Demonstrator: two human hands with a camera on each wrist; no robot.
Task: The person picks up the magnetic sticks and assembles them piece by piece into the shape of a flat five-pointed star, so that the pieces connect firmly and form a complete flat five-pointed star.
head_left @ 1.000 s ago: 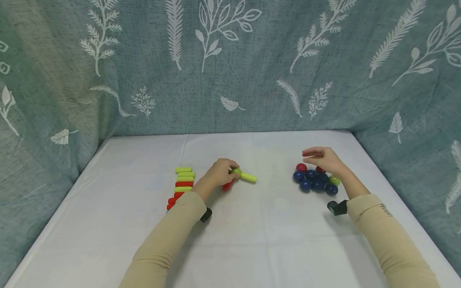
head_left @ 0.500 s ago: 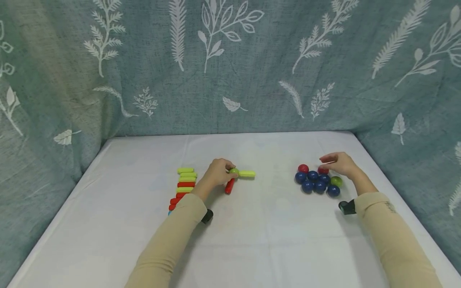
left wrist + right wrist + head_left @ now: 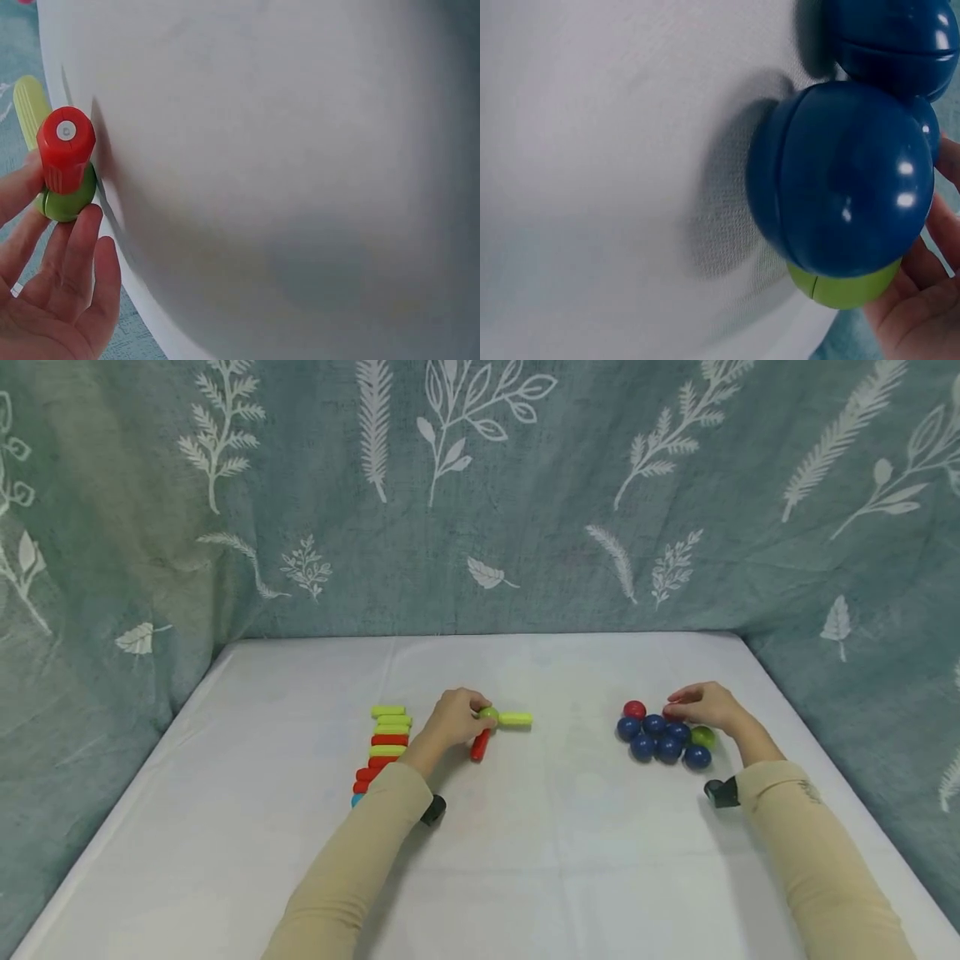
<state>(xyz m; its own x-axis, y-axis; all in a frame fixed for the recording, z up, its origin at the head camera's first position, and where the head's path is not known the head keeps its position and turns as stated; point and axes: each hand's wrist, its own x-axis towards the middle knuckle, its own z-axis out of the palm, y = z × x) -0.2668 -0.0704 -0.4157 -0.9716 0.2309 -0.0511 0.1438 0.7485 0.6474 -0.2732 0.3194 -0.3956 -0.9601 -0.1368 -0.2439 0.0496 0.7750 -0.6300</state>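
My left hand point(image 3: 453, 718) pinches a green ball point(image 3: 488, 715) near the middle of the table. Joined to that ball are a yellow-green rod point(image 3: 516, 719), pointing right, and a red rod point(image 3: 479, 746), pointing toward me. The left wrist view shows the red rod point(image 3: 66, 150) end-on, above the fingers. On the right, the fingers and thumb of my right hand point(image 3: 708, 705) pinch a red ball point(image 3: 669, 713), mostly covered by them, at the back of a ball cluster. A blue ball point(image 3: 844, 180) hides those fingertips in the right wrist view.
Several blue balls point(image 3: 668, 749), another red ball point(image 3: 634, 709) and a green ball point(image 3: 703, 737) crowd around the right hand. A column of yellow-green, red and blue rods point(image 3: 389, 740) lies left of the left forearm, partly behind it. A patterned curtain point(image 3: 480, 527) hangs behind the table.
My right hand has moved right and down from above the cluster onto the back red ball. The left hand keeps its hold; its joined rods have turned slightly.
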